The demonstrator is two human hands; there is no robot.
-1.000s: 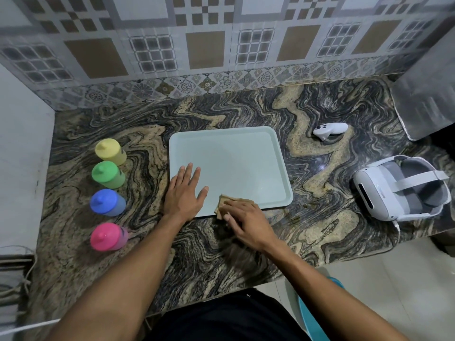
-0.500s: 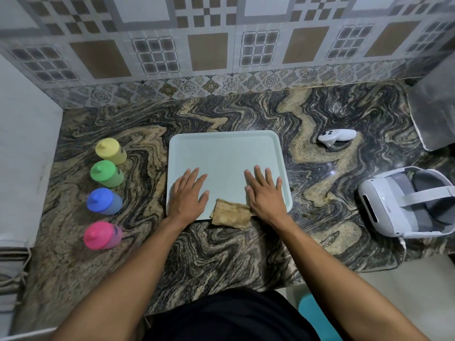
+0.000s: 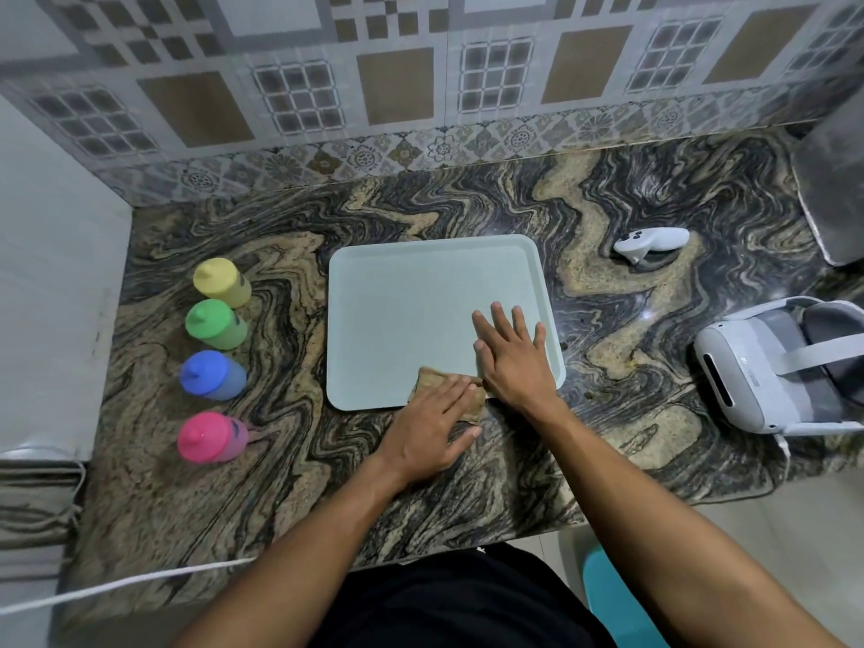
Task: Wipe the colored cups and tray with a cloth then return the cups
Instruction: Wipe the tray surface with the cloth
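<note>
Brown cloth (image 3: 428, 382) beneath flat left hand (image 3: 432, 427); right hand (image 3: 514, 362) flat on tray (image 3: 397, 297).

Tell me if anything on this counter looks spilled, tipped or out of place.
Nothing is spilled or damaged. Odd on this counter: a headset and controller lie right of the tray. The cloth straddles the tray's near edge under the left hand.

Four cups left of the single tray (image 3: 421, 292): one yellow cup (image 3: 221, 282), one green cup (image 3: 215, 324), one blue cup (image 3: 211, 375), one pink cup (image 3: 210, 437). One brown cloth (image 3: 426, 380) at the tray's near edge. Right of the tray, one VR controller (image 3: 652, 240) and one VR headset (image 3: 766, 367).
</note>
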